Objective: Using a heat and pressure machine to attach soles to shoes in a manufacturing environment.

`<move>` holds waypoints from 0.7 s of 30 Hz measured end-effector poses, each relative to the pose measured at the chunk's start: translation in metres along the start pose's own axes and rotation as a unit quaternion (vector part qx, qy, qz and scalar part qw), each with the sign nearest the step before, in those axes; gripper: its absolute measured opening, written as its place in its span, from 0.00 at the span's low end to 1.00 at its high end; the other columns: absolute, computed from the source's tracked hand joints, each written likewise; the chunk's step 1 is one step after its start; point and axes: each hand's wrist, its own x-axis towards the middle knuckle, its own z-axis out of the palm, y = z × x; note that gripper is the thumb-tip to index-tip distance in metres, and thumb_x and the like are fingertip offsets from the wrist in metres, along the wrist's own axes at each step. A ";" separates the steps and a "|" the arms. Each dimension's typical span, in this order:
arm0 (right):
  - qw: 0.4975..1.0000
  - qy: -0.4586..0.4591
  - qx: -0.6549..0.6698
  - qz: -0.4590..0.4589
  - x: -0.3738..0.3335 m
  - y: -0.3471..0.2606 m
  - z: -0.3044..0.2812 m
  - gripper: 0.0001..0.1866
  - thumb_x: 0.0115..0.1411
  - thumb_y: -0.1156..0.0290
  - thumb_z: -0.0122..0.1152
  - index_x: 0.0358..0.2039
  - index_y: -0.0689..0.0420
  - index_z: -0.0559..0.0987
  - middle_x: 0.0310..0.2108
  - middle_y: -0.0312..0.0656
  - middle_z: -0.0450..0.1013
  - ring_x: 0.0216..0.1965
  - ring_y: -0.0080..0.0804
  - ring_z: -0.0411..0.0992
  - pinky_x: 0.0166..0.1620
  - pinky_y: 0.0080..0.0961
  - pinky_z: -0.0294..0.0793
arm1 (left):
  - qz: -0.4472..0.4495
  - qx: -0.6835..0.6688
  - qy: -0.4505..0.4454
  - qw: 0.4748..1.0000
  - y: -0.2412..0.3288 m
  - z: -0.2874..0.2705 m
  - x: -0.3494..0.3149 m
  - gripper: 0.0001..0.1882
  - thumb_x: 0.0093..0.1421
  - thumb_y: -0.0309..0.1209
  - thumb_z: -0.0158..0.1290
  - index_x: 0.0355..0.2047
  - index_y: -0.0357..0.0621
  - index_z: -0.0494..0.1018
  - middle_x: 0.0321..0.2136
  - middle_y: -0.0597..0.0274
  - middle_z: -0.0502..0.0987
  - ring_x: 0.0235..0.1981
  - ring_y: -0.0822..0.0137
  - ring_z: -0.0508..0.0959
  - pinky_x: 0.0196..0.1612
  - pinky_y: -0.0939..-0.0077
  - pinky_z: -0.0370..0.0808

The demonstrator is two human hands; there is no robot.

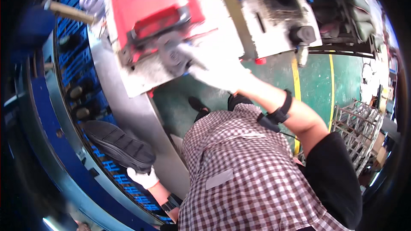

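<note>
Left hand [143, 178] clamped on ridged black shoe [119, 144], right hand [212, 70] at rounded grey piece [172, 54], grip unclear.

Black shoe [117, 143], brown-white checked apron [252, 162], green floor [314, 75].

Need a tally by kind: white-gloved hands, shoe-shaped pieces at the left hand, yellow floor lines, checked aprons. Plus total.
White-gloved hands: 2 (left hand, right hand)
Black shoe-shaped piece: 1
Yellow floor lines: 2
Checked apron: 1
Total: 6
</note>
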 end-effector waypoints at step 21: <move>0.908 0.359 -0.109 0.188 0.059 0.052 -0.180 0.41 0.52 0.49 0.74 0.69 0.41 0.79 0.64 0.67 0.70 0.63 0.62 0.73 0.65 0.46 0.76 | 0.550 0.307 -0.613 0.477 -0.057 0.570 -0.190 0.39 0.70 0.40 0.59 0.76 0.38 0.61 0.73 0.45 0.67 0.75 0.54 0.65 0.75 0.63 0.61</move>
